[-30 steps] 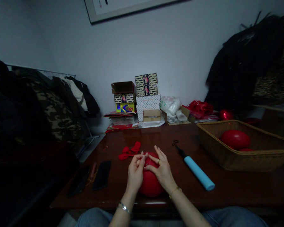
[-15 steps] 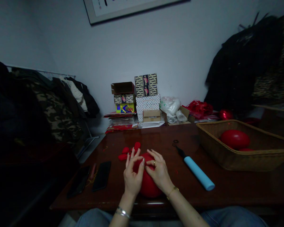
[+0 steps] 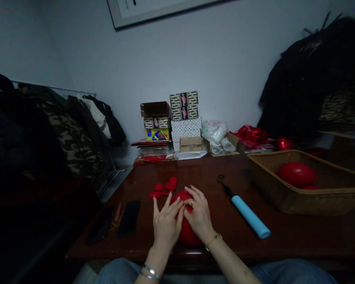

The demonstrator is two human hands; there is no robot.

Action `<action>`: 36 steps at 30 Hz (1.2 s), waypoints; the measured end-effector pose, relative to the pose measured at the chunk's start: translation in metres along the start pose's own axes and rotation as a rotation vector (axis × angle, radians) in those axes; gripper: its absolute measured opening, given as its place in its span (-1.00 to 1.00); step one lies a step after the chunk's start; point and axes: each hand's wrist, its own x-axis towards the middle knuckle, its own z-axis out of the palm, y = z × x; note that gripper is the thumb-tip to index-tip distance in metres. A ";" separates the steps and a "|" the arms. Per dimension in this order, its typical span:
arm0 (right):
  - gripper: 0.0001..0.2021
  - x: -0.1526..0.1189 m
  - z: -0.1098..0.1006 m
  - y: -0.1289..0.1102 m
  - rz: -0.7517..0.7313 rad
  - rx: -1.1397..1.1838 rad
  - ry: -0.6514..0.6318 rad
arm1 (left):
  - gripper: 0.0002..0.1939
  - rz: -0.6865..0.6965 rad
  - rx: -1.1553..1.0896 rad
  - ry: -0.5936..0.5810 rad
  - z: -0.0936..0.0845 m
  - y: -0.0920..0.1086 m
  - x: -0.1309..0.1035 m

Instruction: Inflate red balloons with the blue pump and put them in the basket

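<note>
An inflated red balloon rests at the table's near edge, partly covered by both hands. My left hand pinches at the top of it with thumb and index finger, the other fingers fanned out. Against those fingertips, my right hand pinches at the same spot, a ring on one finger. What lies between the fingertips, likely the balloon's neck, is too small to make out clearly. Just beyond the left hand lie several limp red balloons. To the right is a light blue hand pump with a black nozzle.
A wicker basket holding inflated red balloons stands on the right. Two dark phones lie at the left, a brownish stick with yellow string between them. Stacked boxes and plastic bags line the wall behind the table.
My left hand has turned and moved in closer to the right hand, its fingers spreading wider. My right hand stays nearly in place on the balloon. The view has shifted slightly.
</note>
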 end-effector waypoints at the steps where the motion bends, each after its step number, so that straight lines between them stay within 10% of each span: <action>1: -0.90 0.000 0.000 0.000 -0.017 -0.011 0.001 | -0.80 -0.009 0.003 -0.026 -0.002 0.001 0.002; 15: -0.90 0.000 -0.001 -0.003 -0.066 -0.077 0.014 | -0.79 -0.236 -0.126 -0.290 -0.010 -0.001 0.012; 27: -0.91 -0.004 0.001 -0.004 -0.070 -0.046 0.020 | -0.89 -0.153 -0.083 -0.026 0.007 -0.013 0.004; 36: -0.91 -0.002 0.000 -0.007 -0.062 -0.048 0.018 | -0.78 -0.167 -0.128 -0.174 -0.005 -0.008 -0.003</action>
